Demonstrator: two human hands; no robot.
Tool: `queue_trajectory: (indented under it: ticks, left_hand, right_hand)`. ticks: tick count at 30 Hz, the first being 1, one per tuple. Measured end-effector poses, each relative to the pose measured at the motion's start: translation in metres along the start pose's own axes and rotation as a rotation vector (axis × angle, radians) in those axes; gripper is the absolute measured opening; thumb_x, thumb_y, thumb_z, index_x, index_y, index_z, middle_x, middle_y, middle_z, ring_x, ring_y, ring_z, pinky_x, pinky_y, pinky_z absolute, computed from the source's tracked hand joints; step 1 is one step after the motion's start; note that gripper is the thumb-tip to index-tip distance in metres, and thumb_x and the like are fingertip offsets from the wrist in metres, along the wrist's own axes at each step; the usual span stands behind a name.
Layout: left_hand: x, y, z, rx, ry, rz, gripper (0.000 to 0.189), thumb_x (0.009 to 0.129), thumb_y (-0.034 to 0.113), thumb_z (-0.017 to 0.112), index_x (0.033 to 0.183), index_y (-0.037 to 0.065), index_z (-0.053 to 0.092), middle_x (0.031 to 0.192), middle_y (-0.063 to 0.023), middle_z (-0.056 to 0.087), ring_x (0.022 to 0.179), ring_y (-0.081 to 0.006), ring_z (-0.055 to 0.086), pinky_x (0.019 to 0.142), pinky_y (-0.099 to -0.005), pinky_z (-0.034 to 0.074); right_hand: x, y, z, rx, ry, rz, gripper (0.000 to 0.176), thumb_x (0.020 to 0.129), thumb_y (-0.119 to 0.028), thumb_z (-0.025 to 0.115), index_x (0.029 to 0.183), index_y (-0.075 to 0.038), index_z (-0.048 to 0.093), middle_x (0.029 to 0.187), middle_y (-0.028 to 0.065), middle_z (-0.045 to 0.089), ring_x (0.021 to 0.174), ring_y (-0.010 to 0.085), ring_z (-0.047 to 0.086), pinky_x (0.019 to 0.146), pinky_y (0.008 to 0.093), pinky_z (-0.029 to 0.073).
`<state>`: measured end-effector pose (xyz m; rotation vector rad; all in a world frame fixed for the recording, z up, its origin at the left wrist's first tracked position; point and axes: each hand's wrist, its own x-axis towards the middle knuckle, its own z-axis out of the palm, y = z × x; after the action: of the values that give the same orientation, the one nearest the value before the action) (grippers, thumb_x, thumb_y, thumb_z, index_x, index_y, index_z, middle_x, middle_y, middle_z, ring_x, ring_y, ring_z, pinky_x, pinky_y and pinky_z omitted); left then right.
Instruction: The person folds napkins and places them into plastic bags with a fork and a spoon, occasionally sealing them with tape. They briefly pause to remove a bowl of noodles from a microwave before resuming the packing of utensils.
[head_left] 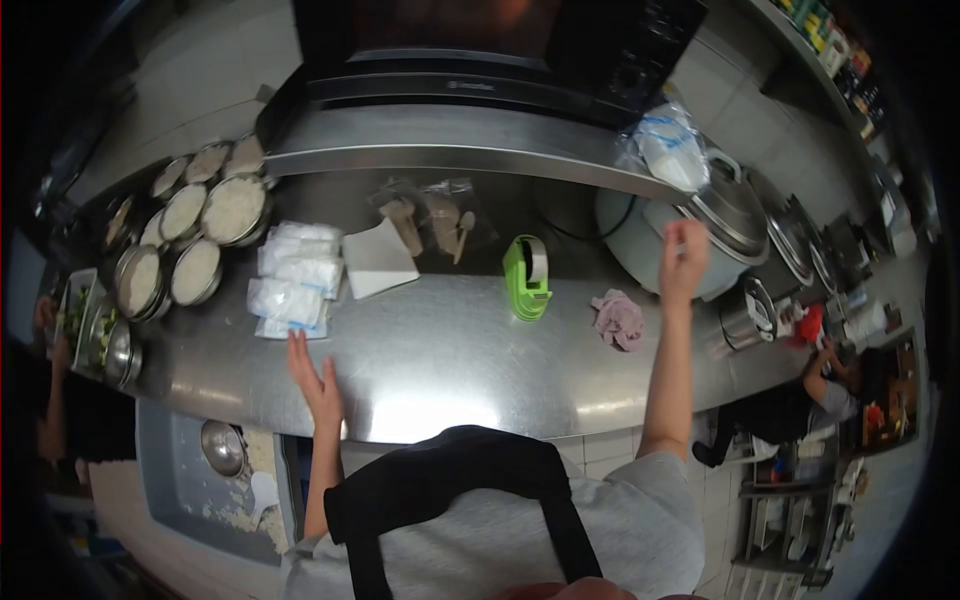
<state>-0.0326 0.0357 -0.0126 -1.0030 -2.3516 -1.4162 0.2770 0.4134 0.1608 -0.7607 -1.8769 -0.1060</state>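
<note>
My left hand [316,385] is open, its fingers stretched toward the near edge of a stack of clear plastic packets [295,270] on the steel counter. Whether the fingertips touch the lowest packet is hard to tell. Right of the stack lies a white square sheet [380,258]. My right hand [685,260] is raised in front of a large rice cooker [735,215], its fingers curled together; anything inside them is hidden. Above it, a plastic bag with white contents [672,150] hangs at the shelf's end. A crumpled pink cloth [618,320] lies below and left of that hand.
A green tape dispenser [527,278] stands mid-counter. Bagged wooden spoons [440,220] lie behind it. Several metal bowls of rice [235,210] fill the left side. A microwave [470,60] sits on the shelf. A tub with rice remains [165,480] is below left. Another person [800,400] is at right.
</note>
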Motion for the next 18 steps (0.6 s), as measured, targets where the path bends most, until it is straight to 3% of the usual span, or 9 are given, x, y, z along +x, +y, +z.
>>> queue_trajectory:
  ticks: [3,5,6,7,8,11,15,17,18]
  left_hand:
    - [-0.002,-0.006,0.007,0.002,-0.029,0.073,0.055,0.09,0.027,0.045,0.136,0.002,0.027,0.143,-0.0186,0.02,0.132,-0.0342,0.016,0.107,-0.0436,0.01]
    - [-0.006,-0.001,0.01,-0.047,-0.021,0.094,0.058,0.088,0.025,0.047,0.137,0.003,0.025,0.143,-0.0176,0.02,0.133,-0.0338,0.014,0.108,-0.0433,0.009]
    - [-0.009,0.001,0.01,-0.105,-0.009,0.098,0.059,0.087,0.023,0.049,0.138,0.004,0.025,0.143,-0.0172,0.019,0.133,-0.0333,0.013,0.108,-0.0431,0.009]
    - [-0.01,0.007,0.005,-0.089,-0.039,0.068,0.06,0.086,0.023,0.05,0.137,0.005,0.026,0.143,-0.0171,0.019,0.133,-0.0334,0.013,0.108,-0.043,0.01]
    - [-0.013,0.01,0.001,-0.122,-0.035,0.055,0.059,0.086,0.025,0.05,0.137,0.006,0.027,0.143,-0.0175,0.019,0.133,-0.0343,0.015,0.107,-0.0433,0.012]
    - [-0.026,0.016,-0.015,-0.102,-0.018,0.008,0.058,0.088,0.03,0.048,0.136,0.006,0.028,0.143,-0.018,0.02,0.131,-0.0354,0.018,0.106,-0.0447,0.018]
    - [-0.042,0.022,-0.042,-0.063,0.027,-0.067,0.053,0.089,0.028,0.046,0.134,0.007,0.03,0.14,-0.0183,0.024,0.13,-0.035,0.02,0.106,-0.0445,0.019]
    - [-0.041,0.022,-0.048,-0.059,-0.018,-0.017,0.05,0.089,0.027,0.047,0.133,0.008,0.033,0.138,-0.0182,0.027,0.129,-0.035,0.022,0.105,-0.045,0.02]
    - [-0.036,0.031,-0.049,-0.075,-0.034,0.014,0.048,0.088,0.026,0.048,0.131,0.008,0.035,0.137,-0.0179,0.029,0.128,-0.0348,0.023,0.104,-0.0454,0.022]
  right_hand:
    - [0.052,-0.037,-0.012,-0.255,0.146,-0.332,0.015,0.078,-0.011,0.061,0.092,-0.006,0.062,0.103,0.0126,0.056,0.096,0.0312,0.051,0.084,0.04,0.039]
    - [0.067,-0.019,0.005,-0.403,0.076,-0.42,0.025,0.074,-0.01,0.062,0.099,-0.008,0.062,0.113,0.0133,0.054,0.105,0.033,0.049,0.089,0.0415,0.038]
    - [0.071,-0.003,0.018,-0.379,0.055,-0.459,0.024,0.072,-0.007,0.062,0.096,-0.008,0.061,0.112,0.0155,0.055,0.106,0.0346,0.05,0.089,0.0441,0.04]
    - [0.074,0.014,0.033,-0.413,0.073,-0.478,0.02,0.076,-0.009,0.061,0.096,-0.005,0.061,0.108,0.0164,0.057,0.1,0.0334,0.054,0.085,0.0399,0.043]
    - [0.077,0.033,0.048,-0.387,0.157,-0.593,0.02,0.077,-0.009,0.06,0.096,-0.004,0.06,0.103,0.0173,0.059,0.095,0.0342,0.056,0.082,0.0411,0.045]
    - [0.075,0.028,0.052,-0.381,0.204,-0.572,0.012,0.083,-0.012,0.057,0.091,-0.004,0.062,0.105,0.0158,0.059,0.096,0.0323,0.056,0.082,0.0405,0.045]
    - [0.083,0.026,0.048,-0.319,0.058,-0.46,0.013,0.084,-0.014,0.057,0.089,-0.003,0.062,0.102,0.0135,0.06,0.094,0.0287,0.057,0.081,0.0367,0.045]
    - [0.11,0.124,0.103,-0.026,0.16,-0.572,0.017,0.086,-0.016,0.055,0.092,-0.002,0.061,0.098,0.0134,0.061,0.091,0.0286,0.058,0.081,0.0351,0.045]
    - [0.103,0.083,0.084,-0.114,0.175,-0.514,0.029,0.084,-0.032,0.055,0.085,-0.003,0.058,0.086,0.0153,0.056,0.078,0.0318,0.053,0.071,0.0403,0.042]
